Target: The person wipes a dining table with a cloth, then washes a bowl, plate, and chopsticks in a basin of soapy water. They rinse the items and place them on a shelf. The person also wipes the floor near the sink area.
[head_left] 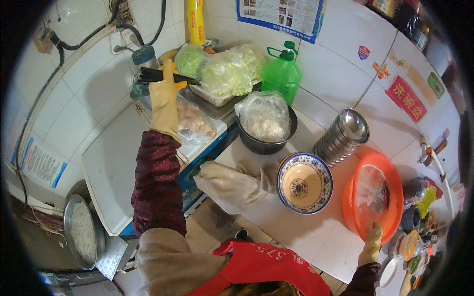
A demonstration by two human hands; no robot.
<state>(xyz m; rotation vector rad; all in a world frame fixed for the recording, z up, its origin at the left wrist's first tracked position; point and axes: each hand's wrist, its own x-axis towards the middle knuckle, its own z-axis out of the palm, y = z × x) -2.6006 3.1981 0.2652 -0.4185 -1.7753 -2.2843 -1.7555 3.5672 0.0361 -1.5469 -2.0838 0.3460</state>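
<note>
My left hand [166, 96], in a cream rubber glove, reaches to the back left with its fingers closed around a bundle of dark chopsticks [165, 75]. The bundle lies roughly level, near a jar with a grey-blue lid [143, 55] and a tray of wrapped cabbages [227, 74]. At the lower right, my right hand [371, 244], gloved alike, has its fingers closed over the near rim of an orange basin [349, 202]. Water and a dark item, which I cannot make out, are in the basin.
Beside the basin stand a leaning stack of metal bowls [340, 138] and blue-patterned bowls [305, 183]. A black pot [266, 146] holds a plastic bag; a green jug [282, 74] stands behind it. A crumpled cloth [232, 182] lies at the counter's edge. Jars crowd the right.
</note>
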